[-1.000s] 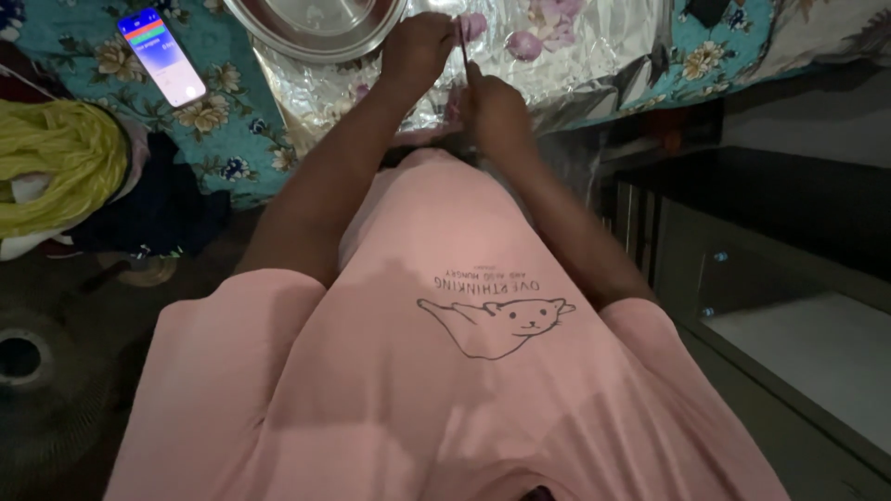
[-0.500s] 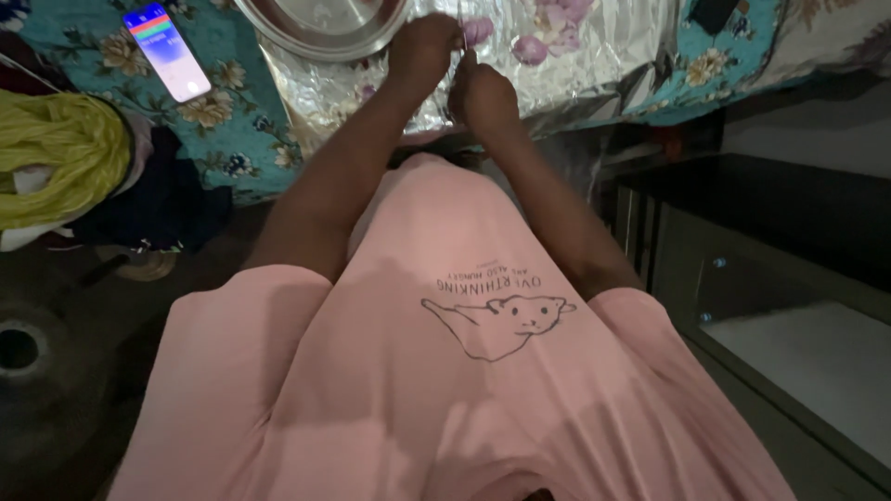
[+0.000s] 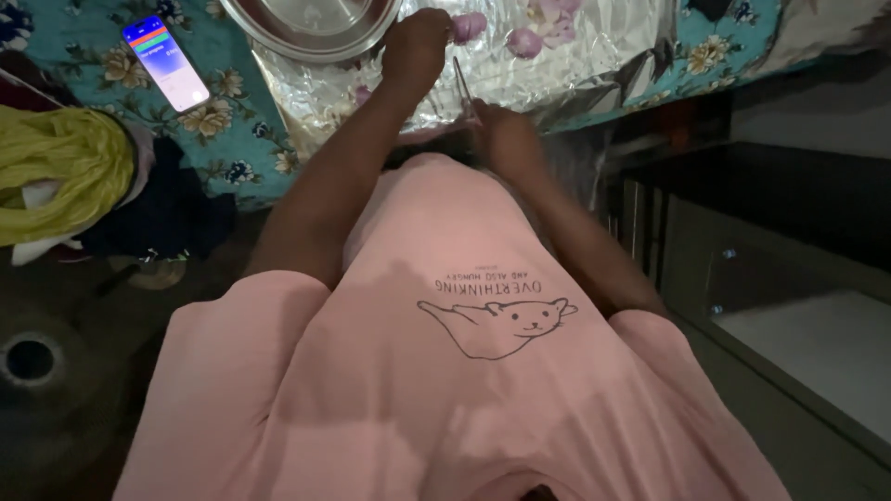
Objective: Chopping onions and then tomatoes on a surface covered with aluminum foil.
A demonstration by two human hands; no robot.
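My left hand (image 3: 418,44) is closed at the edge of a crumpled foil sheet (image 3: 594,46), fingers on a small purple onion (image 3: 467,25). My right hand (image 3: 506,137) is nearer my body, gripping a thin knife (image 3: 462,85) whose blade points up towards the left hand. More purple onions (image 3: 524,41) lie on the foil to the right. My pink shirt (image 3: 464,371) fills the lower part of the view.
A round steel plate (image 3: 306,23) sits left of the foil on a teal floral cloth (image 3: 232,130). A lit phone (image 3: 165,60) lies further left. A yellow cloth bundle (image 3: 56,172) lies at left, a dark cabinet (image 3: 770,232) stands right, and a round fan base (image 3: 32,362) lies at lower left.
My right hand has drawn back from the left hand towards my body, taking the knife with it. The left hand has stayed at the onion.
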